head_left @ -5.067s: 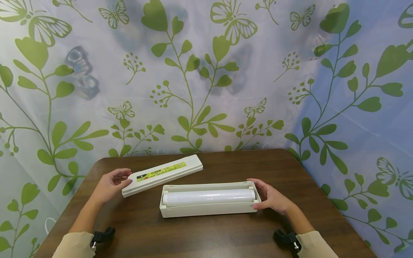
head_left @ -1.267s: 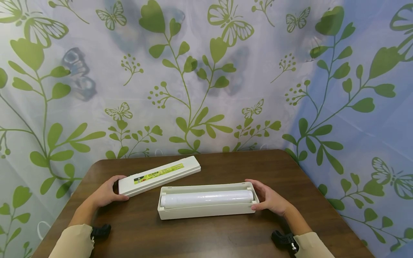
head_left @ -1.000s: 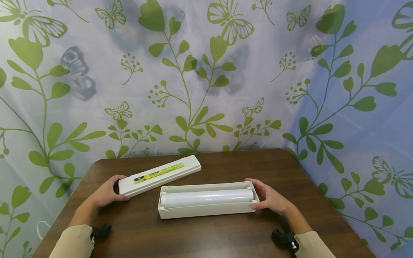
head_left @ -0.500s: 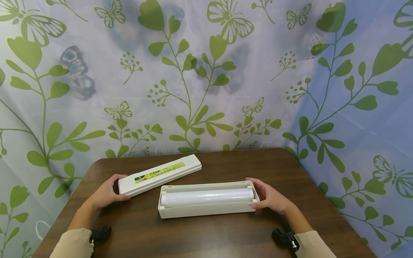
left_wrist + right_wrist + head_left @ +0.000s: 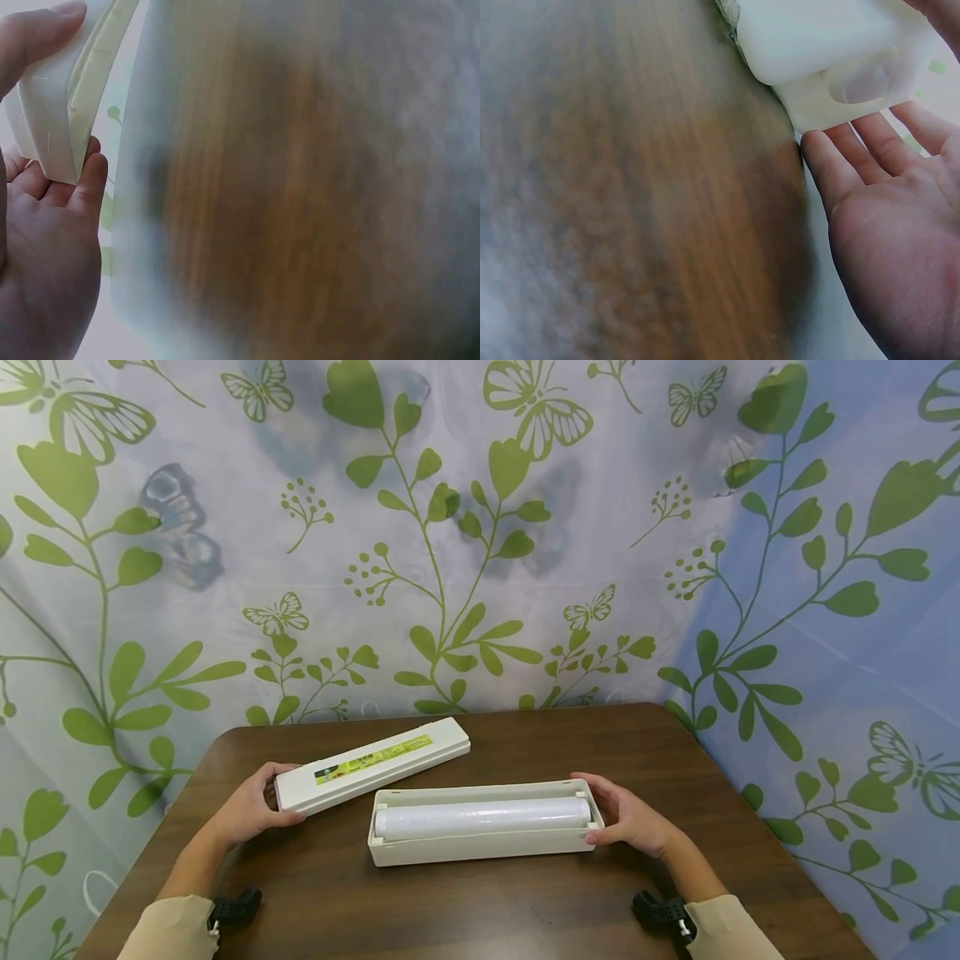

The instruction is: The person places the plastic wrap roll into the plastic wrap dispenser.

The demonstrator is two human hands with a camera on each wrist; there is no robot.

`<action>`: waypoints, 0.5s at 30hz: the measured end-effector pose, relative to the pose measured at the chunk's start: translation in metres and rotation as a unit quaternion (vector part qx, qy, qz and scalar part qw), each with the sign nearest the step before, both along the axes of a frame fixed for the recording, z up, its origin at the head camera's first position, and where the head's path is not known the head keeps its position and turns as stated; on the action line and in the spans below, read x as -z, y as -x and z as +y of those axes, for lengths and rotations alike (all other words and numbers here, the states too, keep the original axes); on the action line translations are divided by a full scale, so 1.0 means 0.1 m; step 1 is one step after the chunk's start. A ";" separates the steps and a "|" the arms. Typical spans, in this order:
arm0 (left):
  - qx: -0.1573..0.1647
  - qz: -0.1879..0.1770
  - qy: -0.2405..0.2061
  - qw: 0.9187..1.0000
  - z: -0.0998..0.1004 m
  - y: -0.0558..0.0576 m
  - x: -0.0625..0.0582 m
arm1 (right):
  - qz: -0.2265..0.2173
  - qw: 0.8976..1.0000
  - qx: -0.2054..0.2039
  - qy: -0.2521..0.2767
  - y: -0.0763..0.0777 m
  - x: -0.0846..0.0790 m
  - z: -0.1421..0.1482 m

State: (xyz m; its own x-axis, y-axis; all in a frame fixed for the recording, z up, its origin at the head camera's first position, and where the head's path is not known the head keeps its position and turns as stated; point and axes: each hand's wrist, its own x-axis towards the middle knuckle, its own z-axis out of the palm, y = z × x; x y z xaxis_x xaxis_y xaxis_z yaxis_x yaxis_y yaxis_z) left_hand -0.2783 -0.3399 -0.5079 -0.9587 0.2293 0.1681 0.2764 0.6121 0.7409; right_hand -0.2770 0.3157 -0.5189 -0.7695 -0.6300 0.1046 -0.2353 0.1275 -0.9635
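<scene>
"One long white plastic lid [image 5: 384, 772] with a yellow-green label [image 5: 373, 759], one open, cream-coloured oblong plastic box [image 5: 483, 850]: what holds each?"

"The left hand [image 5: 251, 810] grips the lid's left end between thumb and fingers; the right hand [image 5: 632, 821] straddles the box's right end, thumb in front."

"What's inside the box?"

"A glossy white cylindrical roll [image 5: 483, 818], lying lengthwise."

"And the step?"

"Steadying both parts side by side, I'd judge. Moving the lid would call for a firm grip, since only one end is held."

"Where does it all sit?"

"On a dark brown wood-grain table [image 5: 465, 910], the lid slanting behind and left of the box. Pale fabric [image 5: 480, 485] with green leaves and butterflies hangs beyond."
</scene>
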 end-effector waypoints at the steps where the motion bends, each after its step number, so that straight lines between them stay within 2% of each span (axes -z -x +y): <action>1: 0.003 -0.001 -0.006 1.000 0.00 0.00 0.00 | 0.000 1.000 0.001 0.000 0.00 0.00 0.00; 6: 0.007 0.000 0.004 1.000 0.01 0.00 -0.03 | -0.003 1.000 0.002 -0.005 0.01 0.00 0.01; 15: -0.011 0.011 0.024 1.000 0.02 0.00 -0.03 | -0.005 1.000 0.002 -0.006 0.01 0.02 0.01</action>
State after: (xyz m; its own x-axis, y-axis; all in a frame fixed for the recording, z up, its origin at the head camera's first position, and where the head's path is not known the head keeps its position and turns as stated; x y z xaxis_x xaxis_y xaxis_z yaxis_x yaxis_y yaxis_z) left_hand -0.2783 -0.3379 -0.5052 -0.9600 0.2157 0.1787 0.2779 0.6525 0.7050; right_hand -0.2783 0.3168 -0.5210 -0.7735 -0.6274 0.0899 -0.2250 0.1393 -0.9643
